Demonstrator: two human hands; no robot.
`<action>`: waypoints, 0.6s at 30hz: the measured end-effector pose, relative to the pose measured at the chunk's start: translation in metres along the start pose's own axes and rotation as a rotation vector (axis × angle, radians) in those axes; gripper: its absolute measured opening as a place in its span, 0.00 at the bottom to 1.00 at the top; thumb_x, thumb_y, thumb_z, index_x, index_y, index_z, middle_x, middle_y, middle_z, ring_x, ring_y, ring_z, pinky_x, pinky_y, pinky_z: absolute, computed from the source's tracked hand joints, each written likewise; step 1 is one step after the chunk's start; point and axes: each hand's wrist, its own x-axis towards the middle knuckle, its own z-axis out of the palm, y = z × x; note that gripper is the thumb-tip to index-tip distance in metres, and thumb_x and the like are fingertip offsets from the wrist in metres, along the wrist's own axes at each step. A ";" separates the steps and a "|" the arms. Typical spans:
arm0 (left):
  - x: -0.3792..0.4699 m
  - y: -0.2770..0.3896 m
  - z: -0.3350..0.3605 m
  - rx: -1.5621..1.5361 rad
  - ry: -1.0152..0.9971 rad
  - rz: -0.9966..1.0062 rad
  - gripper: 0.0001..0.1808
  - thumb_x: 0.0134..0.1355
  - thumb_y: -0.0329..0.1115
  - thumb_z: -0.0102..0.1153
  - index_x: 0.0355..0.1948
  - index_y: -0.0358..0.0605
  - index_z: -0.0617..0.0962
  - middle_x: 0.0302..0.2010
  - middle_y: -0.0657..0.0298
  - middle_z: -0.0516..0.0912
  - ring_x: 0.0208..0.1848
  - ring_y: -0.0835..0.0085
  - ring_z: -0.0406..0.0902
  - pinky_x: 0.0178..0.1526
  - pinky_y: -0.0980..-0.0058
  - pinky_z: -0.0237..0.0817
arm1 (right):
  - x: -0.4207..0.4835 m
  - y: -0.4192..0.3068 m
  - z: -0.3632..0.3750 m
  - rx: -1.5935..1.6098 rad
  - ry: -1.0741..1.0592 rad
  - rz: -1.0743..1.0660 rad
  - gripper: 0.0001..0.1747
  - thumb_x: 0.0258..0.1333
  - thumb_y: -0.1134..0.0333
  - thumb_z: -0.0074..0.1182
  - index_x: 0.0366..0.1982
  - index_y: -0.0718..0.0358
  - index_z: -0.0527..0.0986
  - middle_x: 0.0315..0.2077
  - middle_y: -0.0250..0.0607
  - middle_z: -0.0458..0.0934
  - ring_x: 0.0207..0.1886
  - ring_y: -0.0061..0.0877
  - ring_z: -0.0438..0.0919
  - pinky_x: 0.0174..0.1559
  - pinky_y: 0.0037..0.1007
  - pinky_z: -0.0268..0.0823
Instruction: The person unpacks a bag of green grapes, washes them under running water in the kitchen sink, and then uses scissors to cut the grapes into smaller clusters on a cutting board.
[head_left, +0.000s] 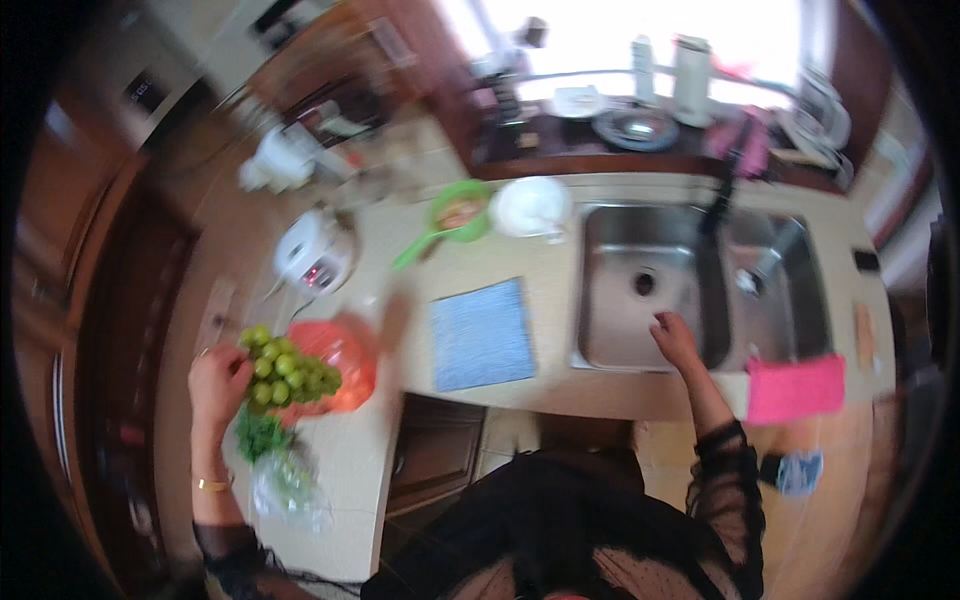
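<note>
My left hand (217, 382) grips a bunch of green grapes (289, 371) at its left end. The bunch hangs over or in front of an orange plastic bag (341, 360) on the left stretch of counter. Just below are curly green herbs (262, 435) and a clear plastic bag (289, 487) with greens inside. My right hand (673, 337) is above the near part of the large basin of a steel double sink (600, 300). Its fingers are loosely curled and blurred, and I see nothing in them.
A light blue cloth (484, 335) lies on the counter (555, 300) between the hands. Behind it are a green strainer (469, 191) with contents and a white bowl (531, 206). A white rice cooker (313, 251) stands at left. A pink cloth (795, 390) drapes over the counter's front edge.
</note>
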 end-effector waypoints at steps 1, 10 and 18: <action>0.006 0.021 0.001 -0.126 0.044 0.023 0.06 0.49 0.30 0.57 0.24 0.37 0.79 0.23 0.53 0.76 0.27 0.56 0.76 0.30 0.64 0.65 | 0.003 -0.002 -0.023 0.012 0.024 0.054 0.20 0.53 0.63 0.56 0.47 0.64 0.74 0.45 0.48 0.76 0.49 0.40 0.75 0.51 0.36 0.67; 0.103 0.251 0.051 -0.794 -0.134 0.324 0.03 0.54 0.23 0.55 0.26 0.32 0.77 0.25 0.60 0.77 0.29 0.74 0.75 0.34 0.78 0.66 | 0.117 0.077 -0.143 -0.195 0.444 0.016 0.25 0.53 0.70 0.49 0.55 0.67 0.67 0.54 0.56 0.69 0.57 0.47 0.68 0.60 0.40 0.60; 0.128 0.457 0.150 -0.960 -0.340 0.421 0.06 0.52 0.30 0.58 0.24 0.38 0.80 0.17 0.61 0.78 0.21 0.80 0.73 0.25 0.76 0.63 | 0.195 0.065 -0.153 -0.045 0.132 0.039 0.25 0.61 0.68 0.40 0.59 0.69 0.63 0.58 0.55 0.67 0.63 0.41 0.64 0.64 0.35 0.57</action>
